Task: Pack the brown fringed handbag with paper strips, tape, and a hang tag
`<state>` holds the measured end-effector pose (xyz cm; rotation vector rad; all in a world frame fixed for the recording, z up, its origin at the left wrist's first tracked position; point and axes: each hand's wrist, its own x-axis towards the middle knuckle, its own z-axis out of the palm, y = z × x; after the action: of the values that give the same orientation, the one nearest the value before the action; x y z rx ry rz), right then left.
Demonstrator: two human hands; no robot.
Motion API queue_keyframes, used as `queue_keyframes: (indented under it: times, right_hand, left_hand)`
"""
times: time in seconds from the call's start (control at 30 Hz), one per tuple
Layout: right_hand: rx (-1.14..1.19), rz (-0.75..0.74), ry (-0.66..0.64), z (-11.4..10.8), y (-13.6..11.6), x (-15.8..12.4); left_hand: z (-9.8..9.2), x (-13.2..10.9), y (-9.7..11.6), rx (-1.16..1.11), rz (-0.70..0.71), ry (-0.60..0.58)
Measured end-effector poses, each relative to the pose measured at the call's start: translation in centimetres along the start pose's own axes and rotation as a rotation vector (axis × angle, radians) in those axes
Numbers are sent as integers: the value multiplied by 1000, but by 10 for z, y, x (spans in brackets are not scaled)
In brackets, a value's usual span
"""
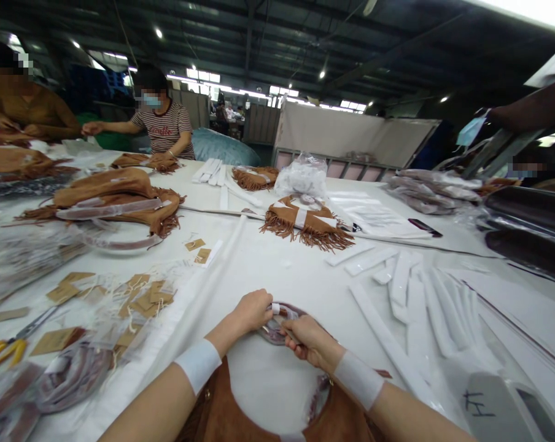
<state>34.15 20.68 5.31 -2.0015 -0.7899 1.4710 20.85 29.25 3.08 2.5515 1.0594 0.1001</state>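
Note:
A coiled brown strap (272, 333), wrapped in clear plastic film, is between my hands above the white table. My left hand (255, 309) is closed on the coil's upper left side, near a small white band. The fingers of my right hand (309, 341) are curled around its right side. Both wrists wear white cuffs. Below my hands lies a brown suede bag (250, 402) with a wide curved opening. Metal fittings and a plastic-wrapped piece (318, 398) show by its right side, partly behind my right forearm.
Yellow-handled scissors (17, 344), tan tags (151, 298) and wrapped strap coils (75, 374) lie left. White padded strips (401, 294) spread right. Fringed bags (305, 218) lie further back, near a phone (425, 227). Two co-workers, one in a striped shirt (167, 126), are at the far left.

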Motion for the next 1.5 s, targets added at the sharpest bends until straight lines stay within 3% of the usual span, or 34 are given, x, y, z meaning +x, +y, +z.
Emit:
queue_keyframes:
  times: [0.2,0.4,0.57,0.7,0.87,0.97,1.4,1.5]
  right_hand:
    - [6,91,48,9,-5,-1]
    - [-61,-21,113,5,6,-13]
    - [-126,-128,215,13,9,1]
    - [-133,-215,141,10,4,10]
    - [-215,-358,-19,-9,4,5]
    - [-342,-454,-27,-18,5,5]
    - [-865,-797,271,-2,17,21]
    - [-924,-985,416,-5,23,32]
  left_hand:
    - [-3,-3,5,31,-8,-13]
    - [-3,-6,7,22,-28,-25]
    - [-2,-7,6,6,-34,-22]
    - [2,-7,4,-12,-43,-8]
    - [10,-5,-1,-57,-87,16]
    - [14,-4,-3,-84,-108,34]
    - [21,-3,0,-183,-141,104]
    - [17,3,-6,-213,-131,70]
